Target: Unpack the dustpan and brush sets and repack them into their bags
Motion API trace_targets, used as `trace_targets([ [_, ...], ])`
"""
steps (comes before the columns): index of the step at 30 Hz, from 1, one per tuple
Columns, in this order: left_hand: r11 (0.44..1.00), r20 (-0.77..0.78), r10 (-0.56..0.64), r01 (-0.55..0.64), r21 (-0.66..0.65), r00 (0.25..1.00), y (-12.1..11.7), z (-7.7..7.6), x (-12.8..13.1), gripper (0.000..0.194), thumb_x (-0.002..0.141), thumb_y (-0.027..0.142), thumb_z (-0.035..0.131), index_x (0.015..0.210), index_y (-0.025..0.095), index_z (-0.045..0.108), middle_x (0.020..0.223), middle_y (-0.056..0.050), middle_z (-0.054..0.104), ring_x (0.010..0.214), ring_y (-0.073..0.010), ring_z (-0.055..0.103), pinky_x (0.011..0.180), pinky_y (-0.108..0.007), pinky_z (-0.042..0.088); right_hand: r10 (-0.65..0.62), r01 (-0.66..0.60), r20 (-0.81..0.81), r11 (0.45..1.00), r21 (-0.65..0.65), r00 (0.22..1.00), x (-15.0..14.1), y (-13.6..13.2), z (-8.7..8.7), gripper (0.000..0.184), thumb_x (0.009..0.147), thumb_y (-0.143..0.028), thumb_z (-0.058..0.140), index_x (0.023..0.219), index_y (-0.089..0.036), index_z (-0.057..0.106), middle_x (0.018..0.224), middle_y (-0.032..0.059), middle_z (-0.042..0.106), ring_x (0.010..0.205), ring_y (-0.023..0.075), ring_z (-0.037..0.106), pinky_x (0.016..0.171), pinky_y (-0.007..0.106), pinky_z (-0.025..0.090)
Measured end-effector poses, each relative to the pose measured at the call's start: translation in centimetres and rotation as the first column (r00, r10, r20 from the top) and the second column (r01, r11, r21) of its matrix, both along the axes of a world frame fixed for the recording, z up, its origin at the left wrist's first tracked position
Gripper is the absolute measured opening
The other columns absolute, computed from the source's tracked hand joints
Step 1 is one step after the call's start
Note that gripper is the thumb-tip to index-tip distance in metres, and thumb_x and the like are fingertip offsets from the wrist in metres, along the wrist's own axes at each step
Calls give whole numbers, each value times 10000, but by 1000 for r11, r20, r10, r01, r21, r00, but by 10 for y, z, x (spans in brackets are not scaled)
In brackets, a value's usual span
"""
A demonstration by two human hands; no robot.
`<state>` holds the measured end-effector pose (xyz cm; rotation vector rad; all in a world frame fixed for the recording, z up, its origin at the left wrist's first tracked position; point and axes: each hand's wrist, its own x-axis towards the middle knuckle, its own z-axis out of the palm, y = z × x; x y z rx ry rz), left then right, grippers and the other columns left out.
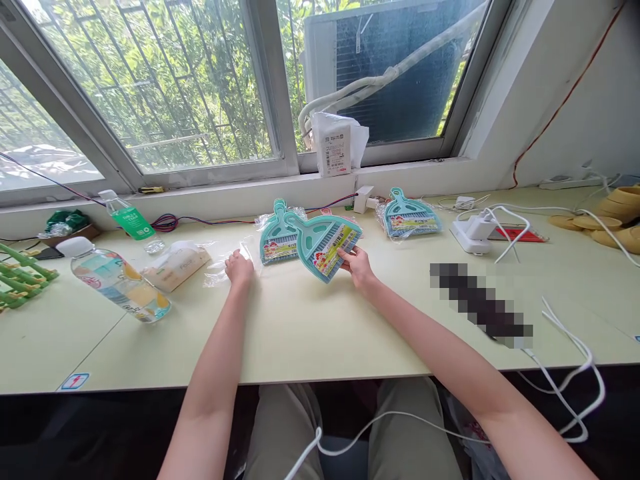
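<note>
My right hand (358, 265) grips a mint-green mini dustpan and brush set (325, 243) by its lower right edge. The set is tilted, its handle pointing up and left, and a yellow label crosses its bristles. My left hand (239, 268) is closed on a clear plastic bag (218, 271) that lies crumpled on the table. Behind the held set, a second dustpan set (278, 233) lies in clear wrap, partly covered. Farther right, a third wrapped dustpan set (410, 217) rests near the wall.
Two bottles, a large one (120, 280) and a green-labelled one (131, 223), are at left beside a beige packet (177, 263). A white power strip (473, 233), cables and a blurred dark object (480, 303) lie at right. A packaged box (336, 150) stands on the sill.
</note>
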<state>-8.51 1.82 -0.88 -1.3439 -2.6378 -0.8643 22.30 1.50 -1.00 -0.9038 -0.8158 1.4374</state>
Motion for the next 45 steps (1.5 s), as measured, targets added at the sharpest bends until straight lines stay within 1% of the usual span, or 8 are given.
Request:
trace_targets([
  [6, 987, -122, -2, -18, -163, 992, -2, -4, -15, 468, 814, 471, 538, 1061, 90, 654, 1288, -226, 528, 1213, -374, 450, 972, -475, 392, 10, -10, 39, 1000, 2, 999, 0, 1, -3, 133, 774, -121, 670, 870, -171, 593, 839, 25, 707, 685, 149, 685, 749, 346, 607],
  [16, 994, -100, 41, -50, -93, 994, 0, 0, -30, 297, 748, 164, 553, 995, 147, 716, 1037, -206, 673, 1001, -353, 620, 822, -460, 478, -5, 5, 54, 1000, 6, 999, 1, 0, 0, 123, 785, -125, 658, 878, -169, 591, 852, 40, 708, 721, 159, 689, 745, 347, 603],
  [21, 967, 73, 160, -172, 191, 984, -5, 16, -26, 247, 777, 284, 577, 952, 188, 722, 927, -156, 701, 912, -331, 640, 797, -446, 478, -11, 11, 44, 1000, 15, 999, 2, -1, 3, 187, 741, -175, 724, 864, -174, 583, 841, 40, 709, 754, 174, 690, 759, 361, 601],
  [24, 856, 133, 180, -222, 468, 974, -9, 32, -14, 271, 833, 332, 525, 989, 186, 691, 977, -123, 699, 935, -292, 626, 849, -434, 459, -18, 18, 27, 1000, 23, 999, 2, -1, 3, 166, 752, -162, 706, 865, -174, 585, 844, 39, 707, 747, 170, 688, 759, 362, 601],
  [28, 744, -125, 46, 50, 666, 991, -10, 40, 21, 236, 888, 317, 466, 958, 185, 649, 1058, -97, 678, 1056, -272, 558, 996, -457, 351, -37, 37, 5, 999, 33, 999, 2, 3, 2, 132, 770, -142, 670, 872, -171, 591, 864, 40, 708, 743, 158, 684, 763, 351, 598],
  [34, 752, -530, -449, 624, 211, 720, -13, 22, 76, 211, 911, 247, 420, 884, 236, 629, 1016, -42, 676, 1074, -234, 546, 1130, -451, 147, -95, 97, -37, 993, 62, 995, 4, 8, 3, 195, 732, -200, 720, 873, -177, 587, 899, 26, 705, 784, 150, 668, 754, 322, 599],
  [38, 817, -524, -471, 575, 45, 710, -17, 17, 85, 268, 932, 295, 377, 923, 237, 639, 1034, -61, 659, 1102, -248, 526, 1140, -452, 119, -126, 130, -59, 990, 60, 990, 7, 10, 5, 214, 731, -229, 727, 879, -187, 578, 937, 29, 696, 804, 149, 670, 765, 315, 593],
  [45, 887, -477, -382, 459, 52, 791, -17, 19, 80, 311, 928, 285, 352, 961, 220, 654, 1061, -75, 656, 1107, -258, 508, 1141, -464, 99, -40, 42, -14, 989, 145, 999, 9, 9, 10, 240, 718, -252, 735, 902, -191, 595, 974, 38, 708, 851, 171, 678, 768, 335, 584],
])
